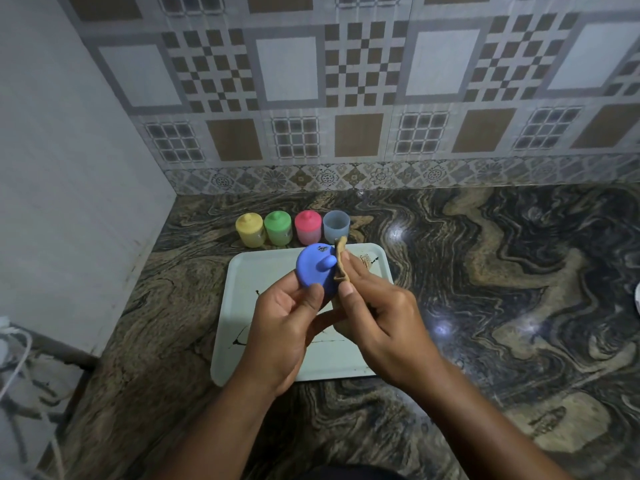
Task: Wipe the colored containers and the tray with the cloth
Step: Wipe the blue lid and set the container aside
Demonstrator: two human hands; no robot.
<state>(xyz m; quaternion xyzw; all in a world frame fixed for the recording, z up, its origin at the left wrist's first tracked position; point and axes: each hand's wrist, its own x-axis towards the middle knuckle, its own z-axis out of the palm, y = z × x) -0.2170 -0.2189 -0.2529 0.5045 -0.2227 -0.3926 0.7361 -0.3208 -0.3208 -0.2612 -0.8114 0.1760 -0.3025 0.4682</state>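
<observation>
My left hand holds a blue lid with a knob, raised above the pale tray. A dark smudge marks the lid's top edge. My right hand pinches a tan cloth against the lid's right rim. Behind the tray stand a yellow container, a green container and a pink container, all lidded, plus a blue container with no lid. The tray bears dark streaks.
A dark swirled stone counter runs to a patterned tile wall behind. A white wall closes the left side. White cords hang at the lower left. Something white peeks in at the right edge.
</observation>
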